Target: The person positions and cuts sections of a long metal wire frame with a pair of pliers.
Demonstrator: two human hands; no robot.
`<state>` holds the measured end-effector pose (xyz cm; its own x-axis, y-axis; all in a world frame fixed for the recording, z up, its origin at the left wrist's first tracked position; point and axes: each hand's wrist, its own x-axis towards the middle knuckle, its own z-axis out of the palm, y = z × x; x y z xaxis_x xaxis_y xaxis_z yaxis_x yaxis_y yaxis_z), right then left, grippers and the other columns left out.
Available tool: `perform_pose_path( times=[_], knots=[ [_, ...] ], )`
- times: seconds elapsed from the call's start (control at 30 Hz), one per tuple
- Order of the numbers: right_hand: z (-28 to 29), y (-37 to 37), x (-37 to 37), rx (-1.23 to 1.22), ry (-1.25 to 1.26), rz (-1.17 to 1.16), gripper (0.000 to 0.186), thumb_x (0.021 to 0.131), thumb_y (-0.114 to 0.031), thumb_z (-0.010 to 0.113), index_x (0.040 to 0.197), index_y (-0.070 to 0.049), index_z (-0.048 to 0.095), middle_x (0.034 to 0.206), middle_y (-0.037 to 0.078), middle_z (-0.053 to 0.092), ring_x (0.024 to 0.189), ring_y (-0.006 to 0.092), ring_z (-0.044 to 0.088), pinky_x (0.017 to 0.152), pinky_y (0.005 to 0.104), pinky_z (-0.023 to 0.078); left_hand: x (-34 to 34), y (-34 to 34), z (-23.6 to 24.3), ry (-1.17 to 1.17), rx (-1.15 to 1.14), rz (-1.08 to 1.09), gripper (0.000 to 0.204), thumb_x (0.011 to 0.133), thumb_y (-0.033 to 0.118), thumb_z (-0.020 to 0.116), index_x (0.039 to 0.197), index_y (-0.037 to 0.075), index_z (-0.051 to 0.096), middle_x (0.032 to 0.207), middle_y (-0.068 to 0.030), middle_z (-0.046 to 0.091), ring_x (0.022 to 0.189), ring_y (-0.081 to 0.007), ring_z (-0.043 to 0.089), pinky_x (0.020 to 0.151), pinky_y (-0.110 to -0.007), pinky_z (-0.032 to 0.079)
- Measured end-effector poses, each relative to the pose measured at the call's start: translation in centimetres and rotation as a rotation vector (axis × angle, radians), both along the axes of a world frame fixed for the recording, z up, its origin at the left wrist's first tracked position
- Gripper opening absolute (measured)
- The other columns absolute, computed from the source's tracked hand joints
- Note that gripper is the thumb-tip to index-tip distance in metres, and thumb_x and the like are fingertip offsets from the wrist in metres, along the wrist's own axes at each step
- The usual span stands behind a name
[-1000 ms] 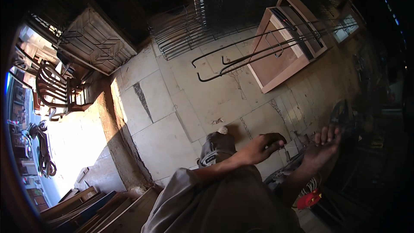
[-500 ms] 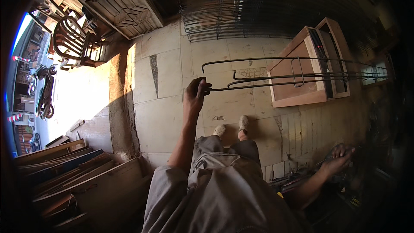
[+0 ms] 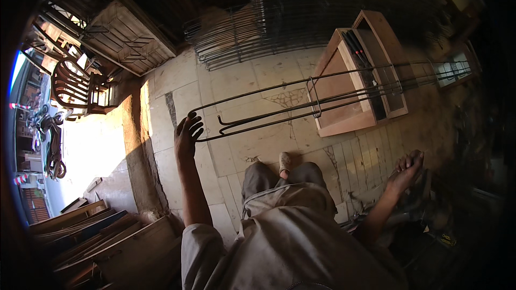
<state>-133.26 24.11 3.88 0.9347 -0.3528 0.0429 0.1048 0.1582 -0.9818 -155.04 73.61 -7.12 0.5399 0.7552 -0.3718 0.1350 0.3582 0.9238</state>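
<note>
My left hand (image 3: 186, 135) grips the near end of a long cage of dark steel bars (image 3: 263, 122), whose hooked ends sit by my fingers. The bars run off to the right, joined by rectangular stirrups (image 3: 315, 92), and pass over a pale wooden box frame (image 3: 344, 123) with dark strips inside. Down to the right, apart from the bars, my right hand (image 3: 404, 173) has curled fingers; whatever may be in them is hidden. Below it lie dark tools or metal items, too dim to make out.
Stacked steel cages (image 3: 236, 48) lie at the back on the tiled floor (image 3: 204, 86). A patterned wooden panel (image 3: 126, 37), a wooden chair (image 3: 75, 88) and a sunlit doorway with a motorcycle (image 3: 51, 145) outside are at left. Leaning boards (image 3: 123, 241) fill the lower left. My feet (image 3: 285, 164) are below me.
My left hand moved up and left from near my waist onto the bar end, then further left with it. My right hand stayed low at the right, rising slightly since the last frame.
</note>
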Motion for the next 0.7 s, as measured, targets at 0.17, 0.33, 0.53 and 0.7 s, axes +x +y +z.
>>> perform_pose_path(
  times=[0.17,0.33,0.53,0.7],
  knots=[
    [-0.3,0.0,2.2,0.018,0.021,-0.003,0.033,0.096,-0.039,0.047,0.077,-0.012,0.045,0.057,-0.006,0.025,0.047,0.0039,0.022,0.045,0.0213,0.018,0.1,0.2,-0.3,-0.041,-0.018,0.026,0.045,0.09,0.028,0.058,0.126,0.001,0.052,0.115,-0.009,0.061,0.103,-0.0205,0.058,0.09,-0.034,0.044],
    [-0.1,1.8,3.1,0.004,0.044,0.028,0.031,0.096,-0.037,0.045,0.078,-0.011,0.046,0.058,-0.006,0.026,0.048,0.0039,0.022,0.045,0.0212,0.018,0.3,0.3,-0.2,-0.059,-0.012,0.049,0.046,0.092,0.025,0.054,0.131,0.0,0.048,0.123,-0.0108,0.058,0.114,-0.0214,0.052,0.099,-0.036,0.039],
    [0.2,3.8,3.6,-0.003,0.081,0.096,0.033,0.096,-0.036,0.046,0.075,-0.011,0.044,0.058,-0.005,0.025,0.049,0.0039,0.023,0.045,0.0215,0.018,0.1,0.8,-0.8,-0.145,-0.028,0.035,0.045,0.093,0.024,0.053,0.13,-0.002,0.047,0.121,-0.0114,0.059,0.11,-0.0215,0.055,0.096,-0.035,0.041],
    [-2.3,4.3,3.5,0.047,0.024,0.268,0.035,0.096,-0.033,0.049,0.069,-0.013,0.037,0.057,-0.005,0.025,0.049,0.0038,0.023,0.046,0.0219,0.019,-0.7,1.4,-0.6,-0.168,-0.17,0.055,0.045,0.097,0.035,0.046,0.123,-0.001,0.054,0.108,-0.011,0.064,0.091,-0.0187,0.061,0.081,-0.032,0.051]
  ],
)
